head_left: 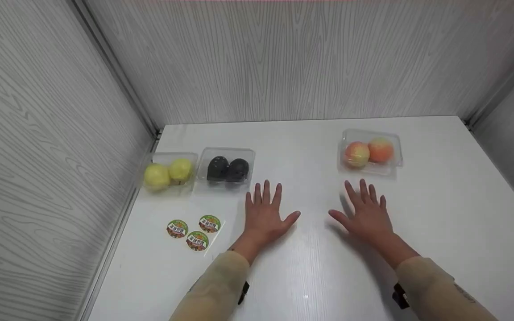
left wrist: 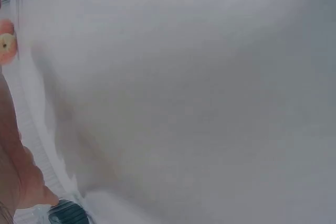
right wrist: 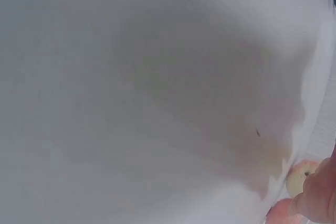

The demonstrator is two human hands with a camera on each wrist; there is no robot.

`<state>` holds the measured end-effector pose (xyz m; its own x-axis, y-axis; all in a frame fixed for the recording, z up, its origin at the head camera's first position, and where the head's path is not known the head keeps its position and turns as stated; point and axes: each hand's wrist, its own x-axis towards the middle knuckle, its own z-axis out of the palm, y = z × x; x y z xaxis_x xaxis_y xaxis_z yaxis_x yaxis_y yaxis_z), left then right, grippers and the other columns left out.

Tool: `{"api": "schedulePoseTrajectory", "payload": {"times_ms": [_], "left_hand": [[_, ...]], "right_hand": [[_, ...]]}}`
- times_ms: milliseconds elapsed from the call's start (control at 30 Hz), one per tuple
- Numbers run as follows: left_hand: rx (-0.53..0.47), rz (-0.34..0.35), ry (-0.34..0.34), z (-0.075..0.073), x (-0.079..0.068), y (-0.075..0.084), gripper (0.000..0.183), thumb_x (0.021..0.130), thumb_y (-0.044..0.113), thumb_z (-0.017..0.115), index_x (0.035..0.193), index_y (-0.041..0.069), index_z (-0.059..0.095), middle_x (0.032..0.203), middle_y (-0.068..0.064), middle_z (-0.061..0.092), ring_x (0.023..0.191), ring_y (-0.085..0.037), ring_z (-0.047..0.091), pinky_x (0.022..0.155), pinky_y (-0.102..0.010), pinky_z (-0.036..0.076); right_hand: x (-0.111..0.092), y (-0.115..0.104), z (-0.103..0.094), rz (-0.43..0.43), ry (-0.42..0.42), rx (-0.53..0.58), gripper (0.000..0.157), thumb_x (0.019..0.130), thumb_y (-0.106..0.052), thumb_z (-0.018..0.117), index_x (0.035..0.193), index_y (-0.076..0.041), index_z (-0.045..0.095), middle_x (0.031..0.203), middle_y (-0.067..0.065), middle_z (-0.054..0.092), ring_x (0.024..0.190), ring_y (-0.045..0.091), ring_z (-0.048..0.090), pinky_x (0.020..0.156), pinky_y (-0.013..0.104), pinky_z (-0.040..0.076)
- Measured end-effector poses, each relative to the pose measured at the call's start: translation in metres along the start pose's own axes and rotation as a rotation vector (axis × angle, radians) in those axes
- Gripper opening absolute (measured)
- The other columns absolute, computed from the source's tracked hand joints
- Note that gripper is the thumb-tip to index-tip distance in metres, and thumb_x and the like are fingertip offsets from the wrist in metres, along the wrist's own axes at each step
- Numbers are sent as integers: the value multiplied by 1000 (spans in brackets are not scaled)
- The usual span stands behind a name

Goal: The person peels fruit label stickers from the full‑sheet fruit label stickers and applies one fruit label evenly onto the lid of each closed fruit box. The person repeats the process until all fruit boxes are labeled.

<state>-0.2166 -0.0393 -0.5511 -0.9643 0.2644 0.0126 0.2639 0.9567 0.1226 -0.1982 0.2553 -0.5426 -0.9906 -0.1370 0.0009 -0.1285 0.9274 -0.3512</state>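
Observation:
My left hand (head_left: 263,220) is spread palm down over the white table, fingers straight, holding nothing. Just beyond its fingertips is a clear plastic box (head_left: 203,154) with two dark, nearly black fruits (head_left: 228,169). My right hand (head_left: 368,218) is likewise spread and holds nothing, casting a shadow on the tabletop. Beyond it a second clear box (head_left: 395,142) contains two red-yellow peaches (head_left: 368,153). In the right wrist view, part of the right hand (right wrist: 321,192) overlaps the peaches (right wrist: 299,179). The left wrist view shows the left hand (left wrist: 21,171) at its edge.
At the far left a clear box (head_left: 190,156) holds two yellow-green fruits (head_left: 167,173). Three round stickers (head_left: 197,240) on a clear sheet lie left of my left hand. Grey wood-grain panels (head_left: 275,62) border the white table (head_left: 310,285) at the back and both sides.

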Motion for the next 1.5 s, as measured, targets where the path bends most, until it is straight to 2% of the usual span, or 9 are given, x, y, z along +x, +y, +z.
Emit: {"api": "schedulePoseTrajectory", "payload": {"times_ms": [233,433,600,700,833,933,1100,1267,1500], "left_hand": [[-96,8,-5,-13,17,12,98,100,81,29,172,18,15,176,-20,11,162,-42,9,127,-62,11],[-176,16,17,-25,35,26,97,101,80,30,172,16,13,176,-19,10,162,-39,9,128,-58,10],[-247,36,28,-34,51,42,96,102,78,32,172,15,13,176,-18,10,162,-38,9,129,-55,9],[-292,47,37,-36,62,55,94,103,76,33,171,14,15,176,-18,13,162,-37,12,129,-53,11],[-397,53,45,-38,77,70,92,104,72,36,171,13,18,176,-17,15,162,-35,15,129,-49,12],[-484,51,52,-39,87,79,90,105,69,40,171,12,19,176,-16,17,162,-34,18,129,-46,13],[-611,30,45,-42,103,92,86,106,65,43,170,12,21,175,-15,20,161,-31,20,129,-44,18],[-686,2,45,-43,117,104,84,107,63,43,170,11,23,175,-14,23,161,-30,22,127,-46,24],[-778,-24,35,-36,133,117,84,107,63,43,169,10,24,174,-14,24,160,-29,25,127,-43,24]], "right_hand": [[1,19,-25,28,59,72,102,98,-74,53,171,-14,15,173,30,4,158,53,4,120,76,6],[4,30,-48,71,100,124,103,99,-71,55,171,-11,13,173,31,3,158,54,4,120,76,6],[8,41,-64,132,123,176,103,101,-70,54,171,-10,10,173,31,1,158,54,3,119,76,7],[12,49,-70,176,130,198,103,101,-72,50,171,-11,6,173,30,0,154,62,6,114,81,12],[19,60,-77,206,154,237,102,103,-72,46,171,-11,2,173,31,0,153,62,9,115,80,13],[25,68,-81,207,176,267,100,104,-69,46,171,-9,2,173,31,1,157,55,8,120,74,12],[33,79,-87,236,186,312,100,104,-70,44,170,-7,2,172,31,1,157,54,8,121,71,15],[40,90,-91,260,193,344,101,104,-70,44,170,-6,2,172,30,4,157,53,10,123,67,15],[56,99,-93,302,159,404,102,103,-73,41,170,-7,1,174,26,6,157,53,12,124,66,16]]}}
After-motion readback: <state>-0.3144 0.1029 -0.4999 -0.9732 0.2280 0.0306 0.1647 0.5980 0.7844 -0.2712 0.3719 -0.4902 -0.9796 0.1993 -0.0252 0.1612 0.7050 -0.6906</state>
